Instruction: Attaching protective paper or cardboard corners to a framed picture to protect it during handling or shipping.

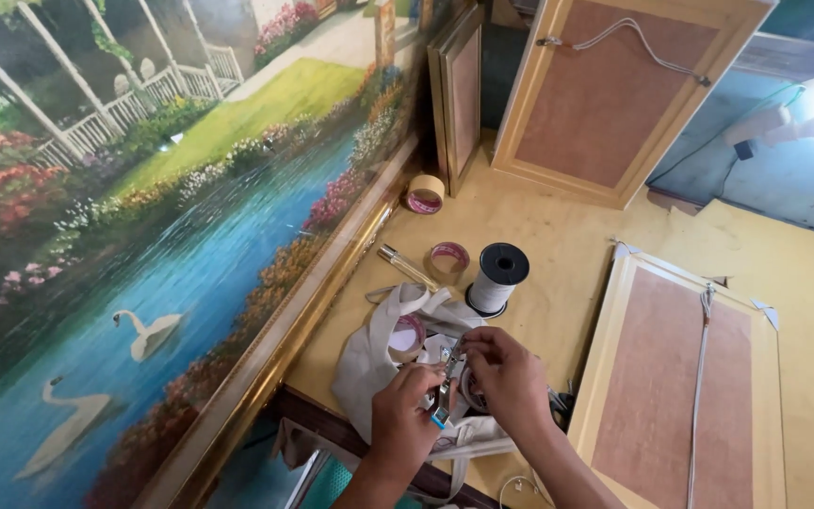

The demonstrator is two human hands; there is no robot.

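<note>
My left hand (403, 403) and right hand (506, 372) meet over the grey cloth bag (369, 363), fingers pinched shut on a small metal clip (444, 401). It looks light, stiff, maybe slippery; best held by its edges. Beyond the fingers: white cord spool (497, 278), tape rolls, framed painting (143, 236) leftward.

**Around the Workbench**

Large gold-framed painting (143, 236) of swans, river and garden along the left. Black-capped spool of white cord (496, 278) upright near two tape rolls (426, 193). Frame backs: one (614, 94) leaning against the blue wall, another (680, 386) flat at right with hanging cord.
</note>
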